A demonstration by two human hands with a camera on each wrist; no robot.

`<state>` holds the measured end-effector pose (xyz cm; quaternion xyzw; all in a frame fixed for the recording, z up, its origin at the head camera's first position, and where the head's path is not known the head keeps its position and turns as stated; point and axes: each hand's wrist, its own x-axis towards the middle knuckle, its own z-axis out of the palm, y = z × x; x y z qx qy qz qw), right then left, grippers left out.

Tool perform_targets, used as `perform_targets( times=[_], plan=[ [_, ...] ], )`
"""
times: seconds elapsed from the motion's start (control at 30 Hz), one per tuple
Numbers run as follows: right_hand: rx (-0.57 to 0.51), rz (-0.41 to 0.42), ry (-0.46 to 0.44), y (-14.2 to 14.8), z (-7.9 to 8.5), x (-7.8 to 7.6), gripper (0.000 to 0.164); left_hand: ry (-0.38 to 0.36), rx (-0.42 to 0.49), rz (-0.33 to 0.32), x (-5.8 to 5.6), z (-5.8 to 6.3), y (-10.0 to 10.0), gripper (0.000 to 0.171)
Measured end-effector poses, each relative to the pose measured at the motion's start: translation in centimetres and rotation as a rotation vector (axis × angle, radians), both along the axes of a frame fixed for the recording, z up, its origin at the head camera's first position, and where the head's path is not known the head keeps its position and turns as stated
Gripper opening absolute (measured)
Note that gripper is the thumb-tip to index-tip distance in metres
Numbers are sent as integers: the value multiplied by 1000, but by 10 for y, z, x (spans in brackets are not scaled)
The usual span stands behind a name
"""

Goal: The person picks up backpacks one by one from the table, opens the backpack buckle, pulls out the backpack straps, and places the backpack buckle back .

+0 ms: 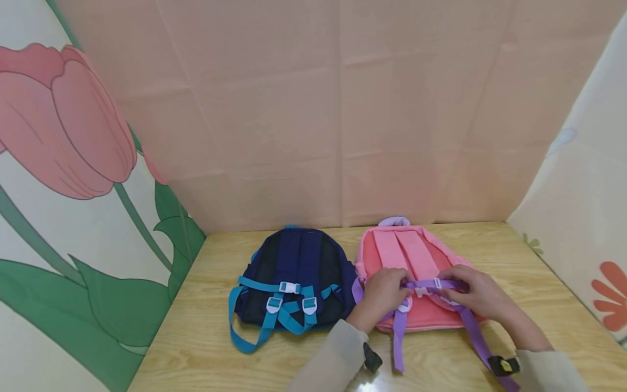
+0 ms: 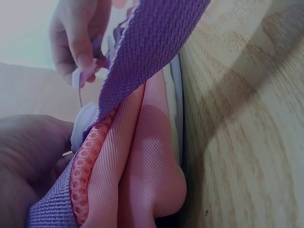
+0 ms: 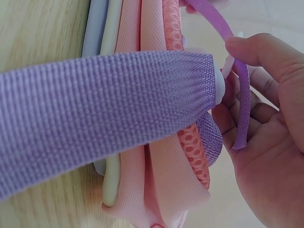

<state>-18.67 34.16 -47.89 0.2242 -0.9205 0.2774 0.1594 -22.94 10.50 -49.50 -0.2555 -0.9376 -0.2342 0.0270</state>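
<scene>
in the head view, the purple strap [image 1: 421, 284] lies across the pink backpack [image 1: 416, 322], its long axis running from nine o'clock to three, nearly level between the two hands. the left hand [image 1: 384, 295] sits at the nine o'clock end, its fingers narrowed in a pinch on the webbing; the right hand [image 1: 482, 294] is at three, fingers likewise pinched close on it. set the dial on the white slider [image 1: 437, 283] and the right fingertips are just beside it at three, the left ones farther off at nine, so the right hand is the nearer. the pale buckle [image 1: 420, 292] is near the slider at about eight o'clock, just below the strap. seen from the right wrist, a loose strap end [image 3: 241, 133] hangs toward six o'clock, in front of the palm. the purple tails [image 1: 399, 348] drop toward six and five, onto the counter [image 1: 196, 337]. the navy backpack [image 1: 299, 253] lies at nine, past the left hand.
</scene>
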Motion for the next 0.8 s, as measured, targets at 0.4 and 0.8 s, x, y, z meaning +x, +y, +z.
perform_targets(
  times=[0.4, 0.8],
  plan=[
    [17, -6, -11, 3, 3, 2, 31, 13, 3, -8, 0, -1, 0, 11],
    [20, -47, -59, 10, 9, 7, 31, 15, 2, -9, 0, -1, 0, 13]
  ],
)
